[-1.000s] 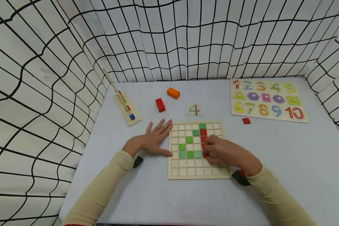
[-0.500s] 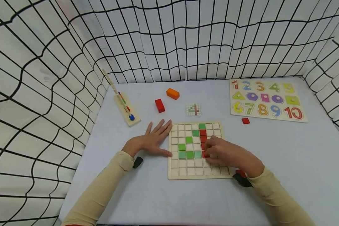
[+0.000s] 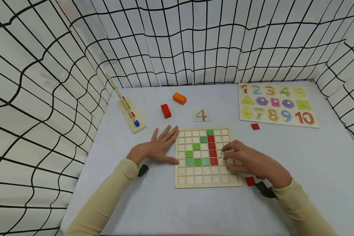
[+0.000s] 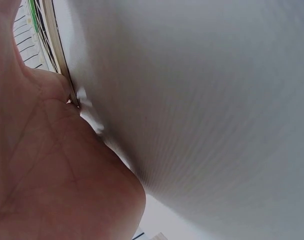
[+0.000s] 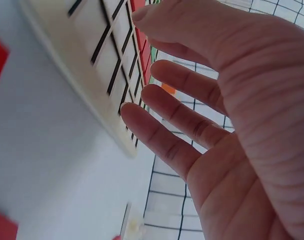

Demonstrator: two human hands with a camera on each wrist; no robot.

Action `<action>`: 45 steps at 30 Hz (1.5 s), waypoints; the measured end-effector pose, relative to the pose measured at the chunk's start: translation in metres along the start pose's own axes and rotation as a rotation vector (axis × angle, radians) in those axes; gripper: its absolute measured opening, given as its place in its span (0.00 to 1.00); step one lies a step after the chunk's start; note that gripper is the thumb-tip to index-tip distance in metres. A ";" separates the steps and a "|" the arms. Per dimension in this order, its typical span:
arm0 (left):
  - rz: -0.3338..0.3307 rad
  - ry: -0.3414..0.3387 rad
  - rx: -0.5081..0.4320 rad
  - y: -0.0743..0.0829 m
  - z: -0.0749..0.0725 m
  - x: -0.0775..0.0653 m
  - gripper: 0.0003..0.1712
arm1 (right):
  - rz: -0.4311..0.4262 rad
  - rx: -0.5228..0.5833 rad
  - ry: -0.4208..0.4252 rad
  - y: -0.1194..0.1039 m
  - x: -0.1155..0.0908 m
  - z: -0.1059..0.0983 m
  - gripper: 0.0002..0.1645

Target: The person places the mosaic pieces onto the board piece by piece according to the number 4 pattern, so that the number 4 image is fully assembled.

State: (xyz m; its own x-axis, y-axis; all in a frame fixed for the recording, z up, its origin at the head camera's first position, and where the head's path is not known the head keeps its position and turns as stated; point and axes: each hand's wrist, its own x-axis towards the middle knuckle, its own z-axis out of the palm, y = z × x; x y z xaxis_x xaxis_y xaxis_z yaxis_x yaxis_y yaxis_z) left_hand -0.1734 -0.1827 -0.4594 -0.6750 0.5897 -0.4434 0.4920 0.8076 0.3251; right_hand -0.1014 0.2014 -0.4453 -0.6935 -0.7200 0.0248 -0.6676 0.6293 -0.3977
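A square wooden grid board (image 3: 207, 179) lies on the table in the head view. Green tiles (image 3: 196, 146) form a diagonal and a row on it, and a column of red tiles (image 3: 212, 153) stands to their right. My left hand (image 3: 159, 149) rests flat and spread at the board's left side, its thumb on the edge. Over the right-hand squares hovers my right hand (image 3: 247, 160), fingers loosely bent and holding nothing; the right wrist view shows its fingers spread apart beside the board. A loose red tile (image 3: 250, 181) lies below that hand, near the wrist.
Behind the board lies a small pattern card (image 3: 201, 115), with a red block (image 3: 166, 111) and an orange block (image 3: 179, 98) to its left. A wooden peg toy (image 3: 132, 114) is farther left. A number puzzle (image 3: 271, 108) sits back right, another red tile (image 3: 255, 126) before it. Netted walls (image 3: 171, 42) enclose the table.
My right hand has let go of the lowest red tile in the column and drawn back to the right, fingers opening. The loose red tile near its wrist is now uncovered. My left hand stays put.
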 end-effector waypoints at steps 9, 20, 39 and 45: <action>0.002 -0.002 -0.008 0.001 0.003 -0.002 0.74 | -0.002 -0.025 0.011 0.008 -0.021 -0.003 0.10; 0.012 0.016 -0.001 -0.002 0.001 -0.002 0.74 | 0.062 0.077 -0.029 0.008 -0.053 -0.005 0.13; 0.021 0.024 0.004 -0.001 0.000 -0.004 0.73 | 0.003 0.065 -0.058 0.001 -0.064 0.002 0.15; 0.016 0.023 0.004 0.000 0.001 -0.002 0.73 | -0.058 0.034 0.025 -0.001 -0.061 -0.001 0.17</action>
State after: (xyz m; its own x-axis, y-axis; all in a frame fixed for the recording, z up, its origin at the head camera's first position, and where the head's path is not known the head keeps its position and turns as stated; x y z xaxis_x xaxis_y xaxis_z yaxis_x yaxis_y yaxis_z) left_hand -0.1715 -0.1839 -0.4595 -0.6791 0.6027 -0.4189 0.5053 0.7979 0.3287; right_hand -0.0588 0.2448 -0.4449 -0.6611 -0.7469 0.0712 -0.6972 0.5764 -0.4263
